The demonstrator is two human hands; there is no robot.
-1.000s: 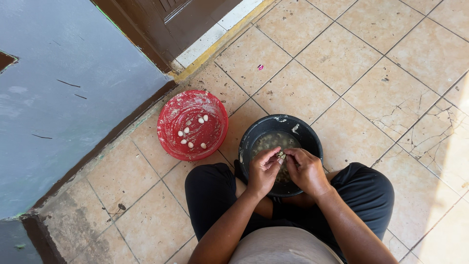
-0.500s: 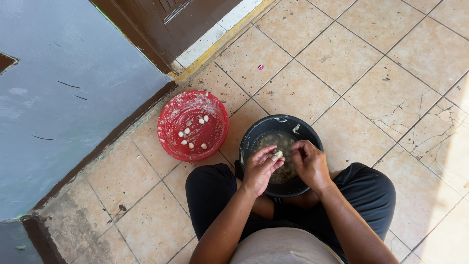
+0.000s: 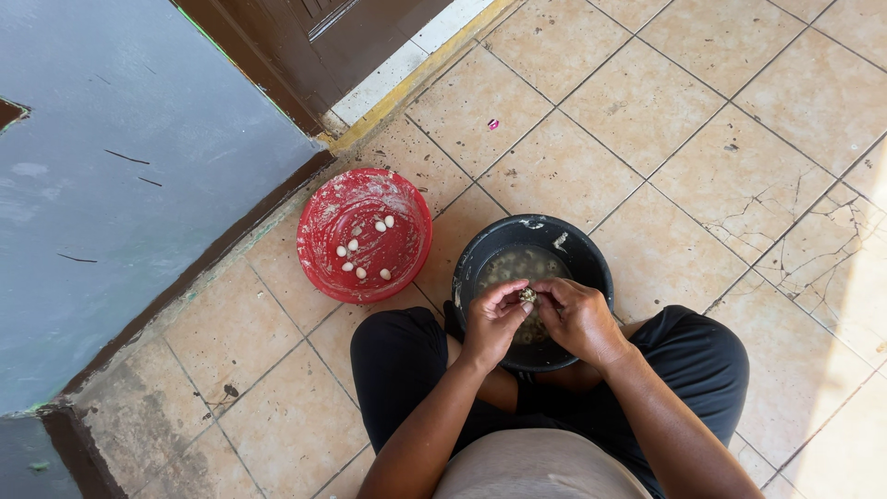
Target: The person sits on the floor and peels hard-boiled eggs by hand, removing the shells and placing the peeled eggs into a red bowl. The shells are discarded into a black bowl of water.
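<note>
I sit cross-legged on a tiled floor with a black bowl [image 3: 591, 259] of cloudy water and small cloves between my knees. Over the bowl, my left hand [image 3: 490, 323] and my right hand [image 3: 577, 319] meet fingertip to fingertip, both pinching one small pale garlic clove [image 3: 528, 296]. To the left of the black bowl stands a red bowl [image 3: 323, 222] holding several peeled white cloves [image 3: 365, 248].
A grey-blue wall [image 3: 111, 185] with a dark skirting runs along the left. A brown door [image 3: 305, 37] with a pale threshold strip is at the top. Cracked beige tiles [image 3: 739, 176] spread to the right, and a small pink scrap [image 3: 492, 123] lies on them.
My hands parted slightly half a second ago, the left holding a pale clove, and have come back together on a clove over the black bowl.
</note>
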